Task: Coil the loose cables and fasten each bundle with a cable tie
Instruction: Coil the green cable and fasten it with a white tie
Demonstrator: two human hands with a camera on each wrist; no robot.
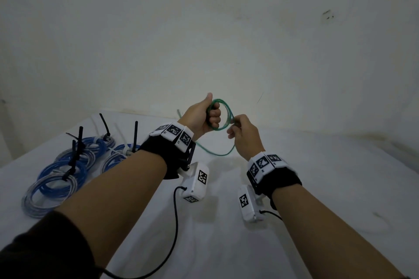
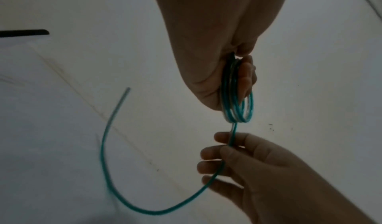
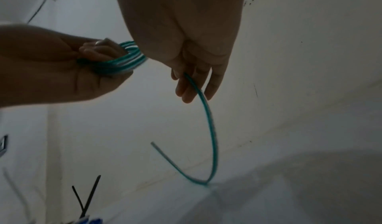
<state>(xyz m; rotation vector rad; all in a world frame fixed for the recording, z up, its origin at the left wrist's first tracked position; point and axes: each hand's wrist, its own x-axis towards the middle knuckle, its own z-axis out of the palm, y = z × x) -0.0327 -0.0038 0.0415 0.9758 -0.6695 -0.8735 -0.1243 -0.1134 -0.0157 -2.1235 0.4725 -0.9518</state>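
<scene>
— Cable, the green cable (image 1: 223,115): where is it in the head view, and which way does it point?

— It is in the air above the white table (image 1: 317,176), between the two hands. The left hand (image 1: 205,115) has its fingers curled through the coil, thumb up, and grips it. The loops stand upright, and the ring faces mostly toward the right. The right hand (image 1: 243,133) pinches the strand just beside the coil. From there the free tail hangs down in a curve and goes back to the left. At the left on the table lie blue cable bundles (image 1: 65,170), already fastened with black cable ties (image 1: 78,142).

— And in the left wrist view?

— The coil (image 2: 237,100) is seen edge-on, several thin loops, teal with pale stripes, held in the left hand (image 2: 217,47). One strand goes down to the right hand (image 2: 258,170), whose fingers (image 2: 212,154) are curled around it. The tail makes a wide U, and its cut end points up.

— The right wrist view?

— The right hand (image 3: 186,39) holds the strand between thumb and fingers. The cable (image 3: 211,129) bends down to the table, then its pale end rises to the left. The left hand (image 3: 62,72) closes on the coil.
</scene>
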